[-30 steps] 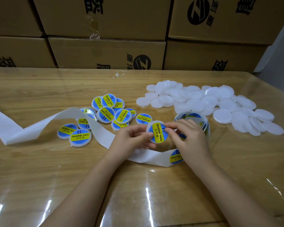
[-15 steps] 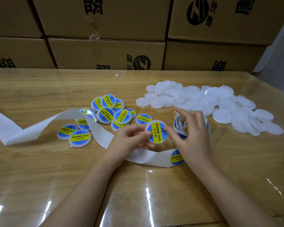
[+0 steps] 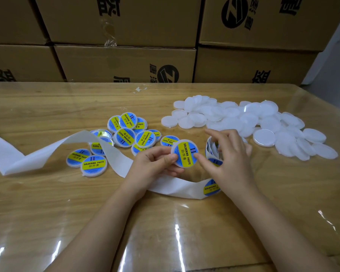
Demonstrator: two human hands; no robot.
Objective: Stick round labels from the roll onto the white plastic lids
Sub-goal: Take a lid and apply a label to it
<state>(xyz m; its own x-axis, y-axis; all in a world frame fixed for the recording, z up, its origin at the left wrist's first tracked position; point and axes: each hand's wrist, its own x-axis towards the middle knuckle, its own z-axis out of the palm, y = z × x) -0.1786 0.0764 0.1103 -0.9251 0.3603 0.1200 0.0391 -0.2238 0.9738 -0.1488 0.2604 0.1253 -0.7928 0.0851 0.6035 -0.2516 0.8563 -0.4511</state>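
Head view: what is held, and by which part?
Left hand pinches the lid at its left edge. Right hand, fingers spread over the roll, holds nothing.

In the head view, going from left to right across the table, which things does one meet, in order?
Loose end of the backing strip → heap of labelled lids → left hand → held lid → right hand → heap of plain white lids.

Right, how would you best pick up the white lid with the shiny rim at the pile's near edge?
Probably pinch the lid by its raised rim from above, on the near side: it lies flat, and bare table fronts it while other lids crowd behind and right.
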